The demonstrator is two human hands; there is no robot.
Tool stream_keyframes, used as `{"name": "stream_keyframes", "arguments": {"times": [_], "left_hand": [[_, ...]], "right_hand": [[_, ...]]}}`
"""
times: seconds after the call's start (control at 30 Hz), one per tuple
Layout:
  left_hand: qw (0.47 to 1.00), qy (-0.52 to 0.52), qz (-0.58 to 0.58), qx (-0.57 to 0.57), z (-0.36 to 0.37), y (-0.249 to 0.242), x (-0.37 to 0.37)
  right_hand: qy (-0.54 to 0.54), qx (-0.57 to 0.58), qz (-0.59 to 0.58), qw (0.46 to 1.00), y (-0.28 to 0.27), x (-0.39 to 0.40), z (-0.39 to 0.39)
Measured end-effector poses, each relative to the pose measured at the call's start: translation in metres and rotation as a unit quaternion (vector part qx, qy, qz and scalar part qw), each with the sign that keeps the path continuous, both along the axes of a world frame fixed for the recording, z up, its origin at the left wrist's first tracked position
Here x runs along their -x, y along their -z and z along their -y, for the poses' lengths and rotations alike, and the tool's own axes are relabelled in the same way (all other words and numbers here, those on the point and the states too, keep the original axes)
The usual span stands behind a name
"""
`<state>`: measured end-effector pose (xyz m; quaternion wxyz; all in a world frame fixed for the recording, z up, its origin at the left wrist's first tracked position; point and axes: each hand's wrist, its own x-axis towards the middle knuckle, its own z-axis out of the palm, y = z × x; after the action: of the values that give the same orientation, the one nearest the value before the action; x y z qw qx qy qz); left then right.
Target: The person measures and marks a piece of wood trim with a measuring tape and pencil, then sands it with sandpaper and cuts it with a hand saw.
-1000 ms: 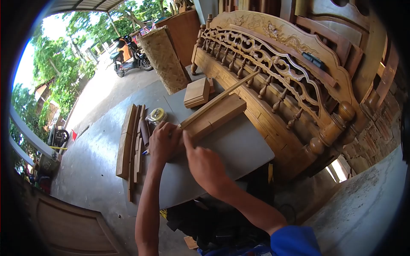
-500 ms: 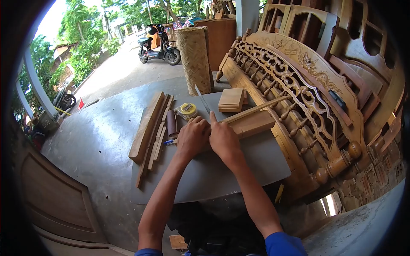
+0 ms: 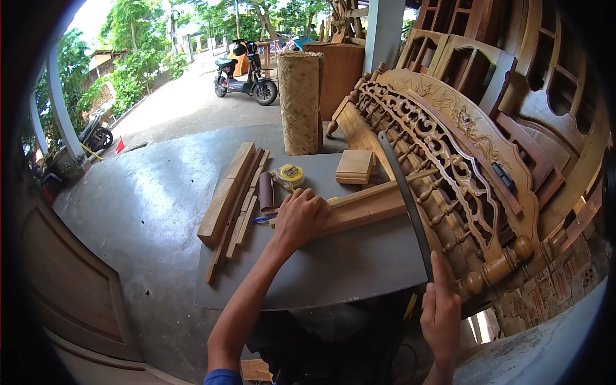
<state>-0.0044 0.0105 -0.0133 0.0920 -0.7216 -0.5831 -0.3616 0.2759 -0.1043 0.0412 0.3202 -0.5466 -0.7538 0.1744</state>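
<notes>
- Left hand [image 3: 300,217]: one, closed over the near end of a thin wooden strip [image 3: 366,194] and the block beside it, fingers bent downward (fingertips hidden, so their exact hold cannot be told).
- Right hand [image 3: 441,307]: one, wrapped round the lower end of a long dark blade [image 3: 409,199], thumb laid up along it; any handle is hidden in the fist.
- Blade: narrow, slightly curved, round-ended; its long axis runs away from the right hand and leftward. Teeth, if any, too small to tell.
- Strip: lies along the thick wooden block [image 3: 369,212], long axis running from the left hand rightward and away. The left hand is nearer, being on it; the right hand stands apart, closer to the body.
- Crossing: the blade passes in front of the strip's far part at a steep angle; contact cannot be told.
- Near the left hand: blue pen [image 3: 262,220], brown cylinder [image 3: 266,190], yellow tape measure [image 3: 292,173].
- Support: grey tabletop [image 3: 353,269], beneath the block.
</notes>
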Motion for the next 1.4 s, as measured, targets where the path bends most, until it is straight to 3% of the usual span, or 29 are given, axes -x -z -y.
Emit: {"name": "stream_keyframes", "arguments": {"times": [0.03, 0.07, 0.17, 0.3, 0.4, 0.5, 0.67, 0.77, 0.87, 0.93, 1.03, 1.1, 1.23, 1.3, 1.4], "left_hand": [[1.0, 0.002, -0.01, 0.006, 0.008, -0.002, 0.0], [1.0, 0.002, -0.019, 0.014, 0.015, -0.003, 0.0], [1.0, 0.01, -0.011, 0.023, 0.029, -0.001, 0.006], [0.998, -0.009, -0.055, 0.009, 0.042, -0.002, 0.006], [0.997, -0.024, -0.071, -0.021, 0.039, 0.003, 0.002], [0.993, -0.038, -0.089, -0.061, 0.038, 0.01, -0.001], [0.99, -0.041, -0.089, -0.104, 0.041, 0.014, 0.0], [0.989, -0.045, -0.088, -0.109, 0.042, 0.015, 0.002], [0.992, -0.043, -0.078, -0.092, 0.041, 0.016, 0.003], [0.992, -0.039, -0.077, -0.089, 0.04, 0.016, 0.004], [0.991, -0.045, -0.093, -0.09, 0.042, 0.014, 0.004], [0.988, -0.056, -0.114, -0.082, 0.043, 0.013, 0.003], [0.989, -0.033, -0.132, -0.066, 0.042, 0.025, 0.012], [0.994, -0.023, -0.1, -0.038, 0.042, 0.028, 0.014], [0.994, -0.042, -0.091, -0.036, 0.043, 0.025, 0.01]], "right_hand": [[0.02, 0.001, -0.015, 1.0, 0.002, 0.0, -0.007], [0.006, -0.076, -0.044, 0.996, 0.016, 0.0, -0.02], [0.028, -0.03, -0.091, 0.995, 0.005, 0.016, -0.043], [0.036, 0.057, 0.042, 0.997, -0.01, 0.041, -0.092], [-0.071, -0.15, 0.03, 0.986, 0.023, 0.063, -0.153], [-0.056, -0.041, 0.105, 0.992, -0.006, 0.102, -0.156], [-0.068, 0.004, 0.225, 0.972, 0.001, 0.123, -0.157], [-0.075, -0.003, 0.218, 0.973, 0.007, 0.12, -0.158], [-0.021, -0.21, 0.286, 0.935, -0.001, 0.129, -0.151], [-0.129, -0.189, 0.214, 0.95, -0.011, 0.15, -0.164], [-0.33, -0.005, 0.089, 0.94, -0.022, 0.211, -0.176], [-0.275, 0.07, 0.15, 0.947, -0.002, 0.263, -0.189], [-0.225, 0.079, 0.203, 0.95, 0.037, 0.312, -0.192], [-0.201, 0.127, 0.21, 0.948, 0.034, 0.317, -0.192], [-0.207, 0.08, 0.136, 0.966, 0.036, 0.314, -0.197]]}}
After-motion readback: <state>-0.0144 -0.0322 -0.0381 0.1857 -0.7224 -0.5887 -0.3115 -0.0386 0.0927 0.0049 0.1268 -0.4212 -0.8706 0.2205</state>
